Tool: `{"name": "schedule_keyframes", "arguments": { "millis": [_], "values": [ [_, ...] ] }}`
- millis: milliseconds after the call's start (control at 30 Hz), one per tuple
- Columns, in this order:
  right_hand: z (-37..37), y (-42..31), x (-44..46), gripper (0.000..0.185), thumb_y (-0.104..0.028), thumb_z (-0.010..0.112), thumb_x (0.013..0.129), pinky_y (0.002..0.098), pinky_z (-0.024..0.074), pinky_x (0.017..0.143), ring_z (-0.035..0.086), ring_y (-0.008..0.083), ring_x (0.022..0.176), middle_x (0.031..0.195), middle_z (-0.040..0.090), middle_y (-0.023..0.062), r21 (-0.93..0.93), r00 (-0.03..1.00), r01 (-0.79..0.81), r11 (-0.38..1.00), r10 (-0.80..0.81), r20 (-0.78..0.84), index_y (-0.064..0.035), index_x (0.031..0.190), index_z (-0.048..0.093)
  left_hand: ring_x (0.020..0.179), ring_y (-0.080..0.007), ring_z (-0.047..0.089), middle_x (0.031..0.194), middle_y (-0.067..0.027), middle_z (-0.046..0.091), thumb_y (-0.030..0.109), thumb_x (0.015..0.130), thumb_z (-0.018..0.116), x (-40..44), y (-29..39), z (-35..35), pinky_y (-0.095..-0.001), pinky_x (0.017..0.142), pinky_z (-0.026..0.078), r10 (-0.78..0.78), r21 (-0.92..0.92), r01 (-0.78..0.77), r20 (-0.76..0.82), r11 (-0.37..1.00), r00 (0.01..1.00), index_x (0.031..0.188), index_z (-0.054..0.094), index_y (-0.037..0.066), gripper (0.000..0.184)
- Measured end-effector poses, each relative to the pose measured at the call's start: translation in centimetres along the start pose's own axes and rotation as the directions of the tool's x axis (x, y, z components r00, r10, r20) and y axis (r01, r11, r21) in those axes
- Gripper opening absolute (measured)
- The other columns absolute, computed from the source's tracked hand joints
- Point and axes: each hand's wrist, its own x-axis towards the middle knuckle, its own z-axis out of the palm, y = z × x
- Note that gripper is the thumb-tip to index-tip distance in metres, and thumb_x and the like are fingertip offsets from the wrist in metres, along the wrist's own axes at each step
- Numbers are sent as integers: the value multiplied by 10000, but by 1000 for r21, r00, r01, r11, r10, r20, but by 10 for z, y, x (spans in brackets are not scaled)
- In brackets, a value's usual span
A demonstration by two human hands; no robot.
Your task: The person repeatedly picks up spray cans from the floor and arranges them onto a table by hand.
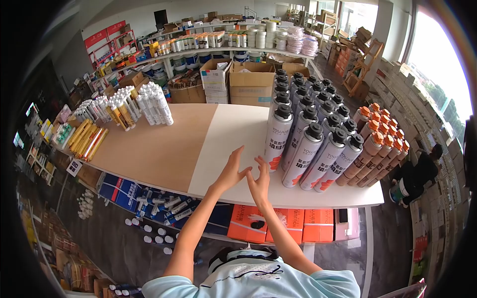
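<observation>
Both my hands are raised over the white part of the table (226, 144), close together with the fingertips almost meeting. My left hand (230, 172) has its fingers stretched out and holds nothing. Beside it, my right hand (259, 183) is also open and bare, nearest to the front left of the spray foam cans. These white foam cans (303, 156) with black tops stand upright in tight rows on the table's right side. To their right stand brown cans (365, 154) with orange tops, also packed in rows.
White sealant tubes (155, 104) and yellow tubes (87, 140) are grouped on the table's left side. Orange boxes (318, 226) and blue-white tubes (176, 208) lie on a shelf below. Cardboard boxes (252, 82) stand behind the table. A person (420, 171) in dark clothes is at the right.
</observation>
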Motion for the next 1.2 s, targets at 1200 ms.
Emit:
{"name": "schedule_keyframes", "arguments": {
  "millis": [1200],
  "values": [
    [121,-114,-372,658,-307,745,865,450,367,1085,419,400,1330,1448,414,233,659,-313,-163,734,-672,671,7,1361,447,1385,-456,331,1486,-307,315,201,881,713,-497,235,67,-469,1124,340,-362,-486,818,-855,307,-372,1540,113,-7,915]
  ]
}}
